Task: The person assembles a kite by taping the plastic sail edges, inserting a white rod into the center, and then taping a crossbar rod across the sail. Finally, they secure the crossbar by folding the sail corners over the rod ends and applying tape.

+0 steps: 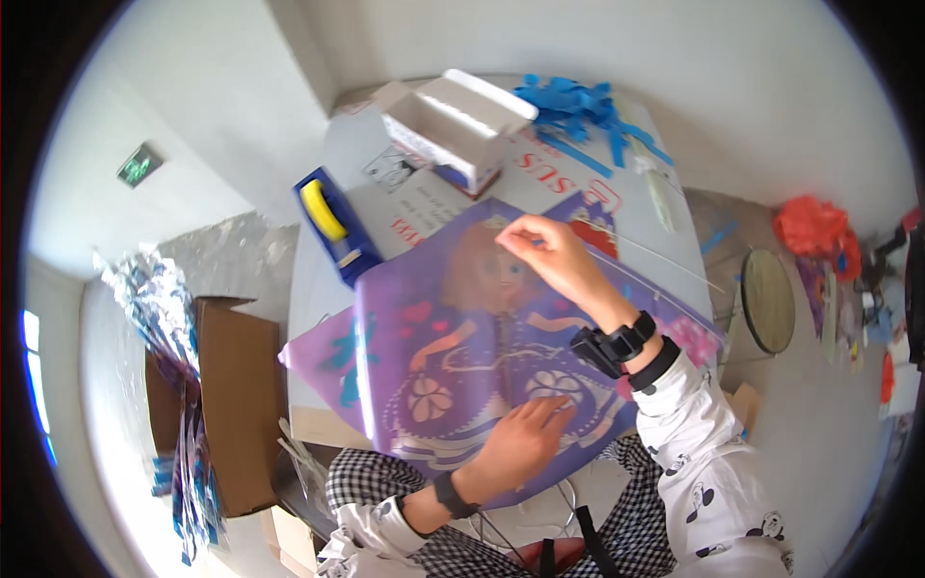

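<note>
A large purple sheet, glossy and printed with a long-haired figure in a wide dress, spreads over the table and hangs toward my lap. Its left part is folded or curled, with a pointed corner. My left hand rests on the near part of the sheet, fingers stretched out and holding nothing I can see. Above the far part hovers my right hand, thumb and fingertips pinched together; anything between them is too small to make out. Thin pale rods lie at the sheet's right side.
A blue tape dispenser with a yellow roll stands left of the sheet. Behind are an open white box and a heap of blue strips. A cardboard box with foil streamers is at left, a round stool at right.
</note>
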The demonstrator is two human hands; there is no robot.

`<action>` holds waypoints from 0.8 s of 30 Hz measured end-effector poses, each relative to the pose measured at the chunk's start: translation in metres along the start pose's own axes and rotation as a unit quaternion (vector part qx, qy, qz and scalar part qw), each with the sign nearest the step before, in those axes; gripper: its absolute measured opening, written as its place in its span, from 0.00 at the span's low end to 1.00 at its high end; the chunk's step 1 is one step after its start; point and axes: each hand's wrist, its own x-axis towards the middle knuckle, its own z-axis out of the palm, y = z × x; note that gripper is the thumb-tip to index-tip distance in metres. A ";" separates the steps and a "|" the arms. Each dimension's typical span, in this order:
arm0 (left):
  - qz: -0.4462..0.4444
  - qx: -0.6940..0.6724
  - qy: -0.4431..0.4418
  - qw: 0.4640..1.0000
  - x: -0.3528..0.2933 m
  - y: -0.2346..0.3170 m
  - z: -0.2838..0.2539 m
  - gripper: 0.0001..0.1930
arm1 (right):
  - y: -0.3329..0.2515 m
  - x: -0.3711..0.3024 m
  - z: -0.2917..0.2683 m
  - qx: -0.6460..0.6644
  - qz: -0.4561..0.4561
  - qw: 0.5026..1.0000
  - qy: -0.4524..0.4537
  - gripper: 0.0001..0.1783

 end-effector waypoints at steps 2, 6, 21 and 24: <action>0.023 -0.017 0.065 0.997 0.002 -0.004 -0.009 0.18 | -0.018 0.028 0.056 -0.001 0.006 0.999 -0.034 0.11; 0.006 0.013 0.034 0.999 0.001 -0.013 -0.021 0.14 | -0.013 0.080 0.139 -0.095 -0.060 0.993 0.022 0.13; -0.010 -0.284 0.297 0.912 -0.017 -0.041 -0.041 0.19 | -0.064 0.110 0.205 0.027 0.210 0.977 0.023 0.13; -0.040 -0.111 0.225 0.967 -0.014 -0.045 -0.044 0.18 | -0.065 0.102 0.194 -0.011 0.207 0.978 -0.016 0.14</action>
